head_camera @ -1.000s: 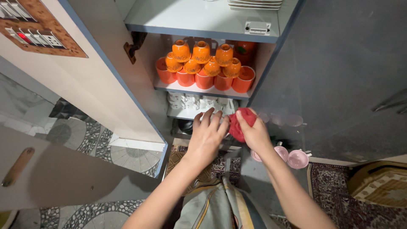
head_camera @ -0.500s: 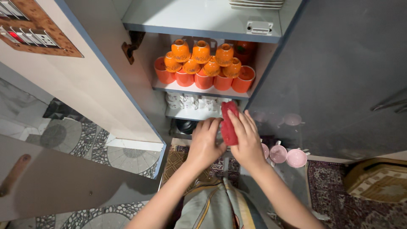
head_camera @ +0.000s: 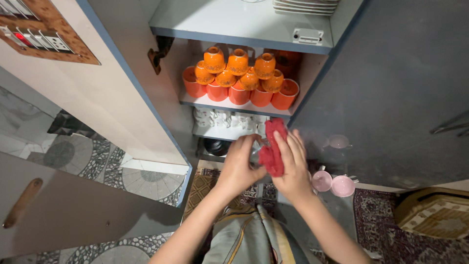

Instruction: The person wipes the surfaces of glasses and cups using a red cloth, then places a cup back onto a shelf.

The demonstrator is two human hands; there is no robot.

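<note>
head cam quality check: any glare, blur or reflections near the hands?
Head view: light is soft and even, no hard glare. The right hand and red cloth are slightly motion-blurred, as is the left hand. The orange cups are sharp. The dark cabinet door faintly mirrors the pink cups. Wide-angle lens bends the shelf edges.

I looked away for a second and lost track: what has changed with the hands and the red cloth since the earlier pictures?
The right hand drew back from the shelf and lifted the red cloth upright, fingers spread flat on it. The left hand, open and reaching a second ago, has curled in beside the cloth; what it grips is hidden. The stacked orange cups, pink cups and open cupboard door stayed put.
</note>
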